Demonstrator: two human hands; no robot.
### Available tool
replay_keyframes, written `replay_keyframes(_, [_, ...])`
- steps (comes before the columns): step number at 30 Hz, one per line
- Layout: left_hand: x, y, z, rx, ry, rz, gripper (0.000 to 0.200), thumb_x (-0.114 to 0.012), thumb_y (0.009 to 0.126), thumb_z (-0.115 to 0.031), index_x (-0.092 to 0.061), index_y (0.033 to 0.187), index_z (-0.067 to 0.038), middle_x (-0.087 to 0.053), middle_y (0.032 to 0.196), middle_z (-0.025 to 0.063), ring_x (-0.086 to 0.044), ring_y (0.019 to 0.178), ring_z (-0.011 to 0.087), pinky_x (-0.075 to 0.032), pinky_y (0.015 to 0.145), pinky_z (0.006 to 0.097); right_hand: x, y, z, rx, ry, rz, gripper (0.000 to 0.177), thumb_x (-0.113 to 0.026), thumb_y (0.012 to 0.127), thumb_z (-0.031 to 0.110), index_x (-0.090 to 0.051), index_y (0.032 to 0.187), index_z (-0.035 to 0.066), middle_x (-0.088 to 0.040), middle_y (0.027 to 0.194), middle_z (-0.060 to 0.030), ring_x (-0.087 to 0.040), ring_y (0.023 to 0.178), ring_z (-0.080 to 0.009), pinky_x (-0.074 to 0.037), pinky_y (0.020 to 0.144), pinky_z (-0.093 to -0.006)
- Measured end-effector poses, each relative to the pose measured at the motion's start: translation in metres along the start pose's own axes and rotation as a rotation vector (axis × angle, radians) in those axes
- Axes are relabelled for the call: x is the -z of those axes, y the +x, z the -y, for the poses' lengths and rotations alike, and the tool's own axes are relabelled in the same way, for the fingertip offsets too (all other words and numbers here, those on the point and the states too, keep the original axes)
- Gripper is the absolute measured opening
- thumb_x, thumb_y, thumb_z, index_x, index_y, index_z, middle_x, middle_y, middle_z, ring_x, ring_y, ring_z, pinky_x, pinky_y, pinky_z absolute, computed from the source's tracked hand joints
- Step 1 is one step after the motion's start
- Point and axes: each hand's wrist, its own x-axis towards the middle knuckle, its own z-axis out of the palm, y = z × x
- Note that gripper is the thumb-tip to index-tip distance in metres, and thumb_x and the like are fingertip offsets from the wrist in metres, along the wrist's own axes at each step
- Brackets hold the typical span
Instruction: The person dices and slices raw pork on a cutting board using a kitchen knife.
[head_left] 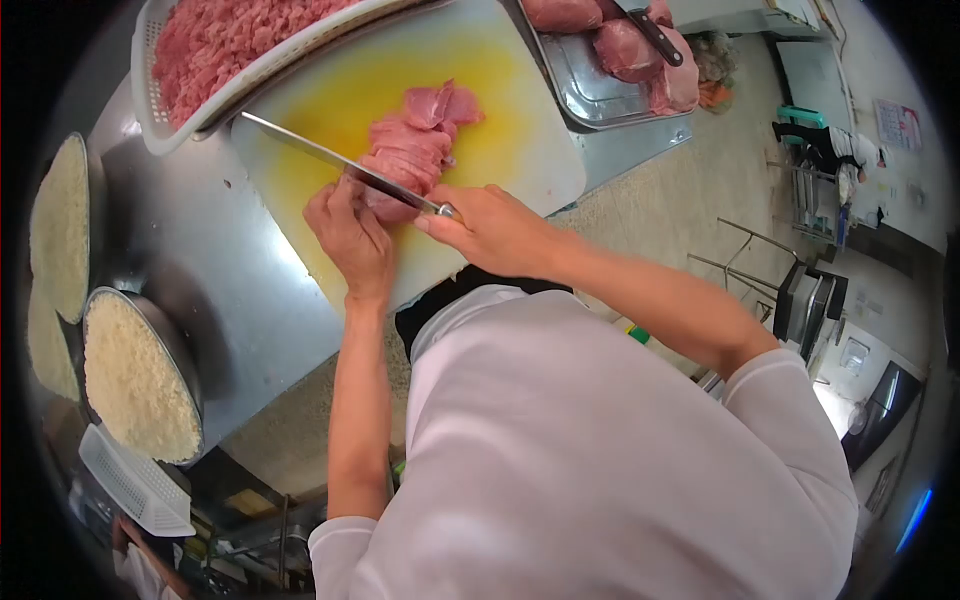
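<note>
My right hand (490,230) is wrapped round the handle of a long kitchen knife (330,157). Its blade points to the upper left and lies across the near end of a row of sliced raw meat (410,150). The fingers of my left hand (352,235) are bent and press on the near piece of meat, close beside the blade. Several slices lean on one another, with a few looser ones at the far end. All of it rests on a white cutting board (545,165) with a yellow-stained middle.
A white basket (145,95) of chopped meat stands at the upper left. At the upper right, a metal tray (605,103) holds large meat pieces and a second knife (655,38). Bowls of pale crumbs (140,375) line the left of the steel table (230,260). Another person (140,570) shows at the lower left.
</note>
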Motion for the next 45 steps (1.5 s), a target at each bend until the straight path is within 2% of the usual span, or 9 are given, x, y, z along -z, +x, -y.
replay_keyframes(2, [-0.001, -0.008, 0.003, 0.030, 0.102, -0.095, 0.016, -0.054, 0.097, -0.008, -0.056, 0.110, 0.001, -0.055, 0.101, 0.0210, -0.051, 0.095, 0.0404, -0.041, 0.089, 0.0496, 0.020, -0.029, 0.029, -0.069, 0.018, 0.006, 0.038, -0.061, 0.103, 0.030, -0.063, 0.121, -0.004, -0.068, 0.077, -0.0251, -0.067, 0.074, -0.0443, -0.050, 0.067, -0.0486])
replay_keyframes(5, [0.002, -0.005, 0.000, 0.014, 0.140, -0.020, 0.017, -0.055, 0.085, 0.002, -0.052, 0.102, 0.000, -0.054, 0.101, 0.0183, -0.050, 0.095, 0.0378, -0.040, 0.085, 0.0492, 0.029, -0.069, 0.041, -0.138, 0.014, 0.038, 0.040, -0.061, 0.103, 0.030, -0.062, 0.125, -0.003, -0.068, 0.074, -0.0239, -0.066, 0.072, -0.0448, -0.050, 0.067, -0.0492])
replay_keyframes(9, [0.001, -0.003, 0.003, 0.006, 0.122, -0.010, 0.017, -0.055, 0.086, 0.000, -0.052, 0.102, 0.001, -0.053, 0.100, 0.0196, -0.049, 0.095, 0.0387, -0.039, 0.085, 0.0495, 0.024, -0.068, 0.040, -0.236, -0.035, 0.087, 0.039, -0.062, 0.103, 0.030, -0.061, 0.125, -0.002, -0.069, 0.073, -0.0219, -0.066, 0.071, -0.0449, -0.050, 0.068, -0.0506])
replay_keyframes(21, [-0.002, -0.002, 0.005, 0.009, 0.143, 0.017, 0.017, -0.053, 0.086, -0.007, -0.052, 0.101, 0.000, -0.050, 0.096, 0.0208, -0.048, 0.092, 0.0406, -0.039, 0.084, 0.0514, -0.015, 0.016, 0.012, 0.081, -0.093, -0.035, 0.034, -0.059, 0.103, 0.031, -0.060, 0.107, -0.003, -0.069, 0.086, -0.0272, -0.065, 0.082, -0.0488, -0.049, 0.074, -0.0564])
replay_keyframes(27, [-0.003, 0.003, 0.008, 0.037, 0.110, -0.010, 0.017, -0.052, 0.083, -0.002, -0.051, 0.099, 0.002, -0.050, 0.095, 0.0209, -0.048, 0.092, 0.0410, -0.039, 0.083, 0.0518, 0.006, -0.041, 0.011, -0.116, 0.018, 0.099, 0.042, -0.061, 0.101, 0.037, -0.060, 0.099, -0.005, -0.067, 0.082, -0.0302, -0.066, 0.083, -0.0502, -0.051, 0.073, -0.0570])
replay_keyframes(30, [0.000, -0.005, 0.005, 0.061, 0.165, 0.024, 0.012, -0.050, 0.096, -0.005, -0.051, 0.105, 0.004, -0.050, 0.099, 0.0264, -0.048, 0.095, 0.0452, -0.039, 0.084, 0.0540, -0.026, -0.017, -0.020, 0.001, -0.087, -0.014, 0.043, -0.060, 0.102, 0.039, -0.060, 0.101, -0.005, -0.067, 0.081, -0.0300, -0.066, 0.082, -0.0499, -0.050, 0.073, -0.0578])
replay_keyframes(37, [0.016, -0.013, 0.004, -0.007, -0.012, 0.044, 0.016, -0.057, 0.098, 0.000, -0.056, 0.114, 0.003, -0.052, 0.102, 0.0209, -0.052, 0.100, 0.0391, -0.044, 0.089, 0.0474, 0.016, -0.042, 0.032, -0.106, 0.023, 0.002, 0.038, -0.060, 0.103, 0.032, -0.063, 0.110, -0.005, -0.066, 0.078, -0.0241, -0.066, 0.071, -0.0389, -0.048, 0.065, -0.0442])
replay_keyframes(43, [0.016, -0.008, 0.001, 0.037, 0.015, 0.086, 0.027, -0.060, 0.090, 0.007, -0.061, 0.117, 0.002, -0.050, 0.098, 0.0193, -0.051, 0.095, 0.0354, -0.045, 0.085, 0.0444, 0.024, -0.087, 0.044, -0.217, -0.021, 0.025, 0.041, -0.062, 0.103, 0.033, -0.063, 0.121, -0.004, -0.067, 0.076, -0.0228, -0.066, 0.070, -0.0417, -0.050, 0.066, -0.0464])
replay_keyframes(45, [0.016, -0.007, 0.002, 0.030, 0.016, 0.107, 0.029, -0.059, 0.089, 0.008, -0.061, 0.118, 0.003, -0.050, 0.098, 0.0194, -0.051, 0.094, 0.0352, -0.045, 0.084, 0.0443, 0.023, -0.083, 0.044, -0.285, 0.021, 0.074, 0.039, -0.060, 0.103, 0.034, -0.064, 0.113, -0.004, -0.070, 0.079, -0.0246, -0.067, 0.082, -0.0474, -0.051, 0.074, -0.0553])
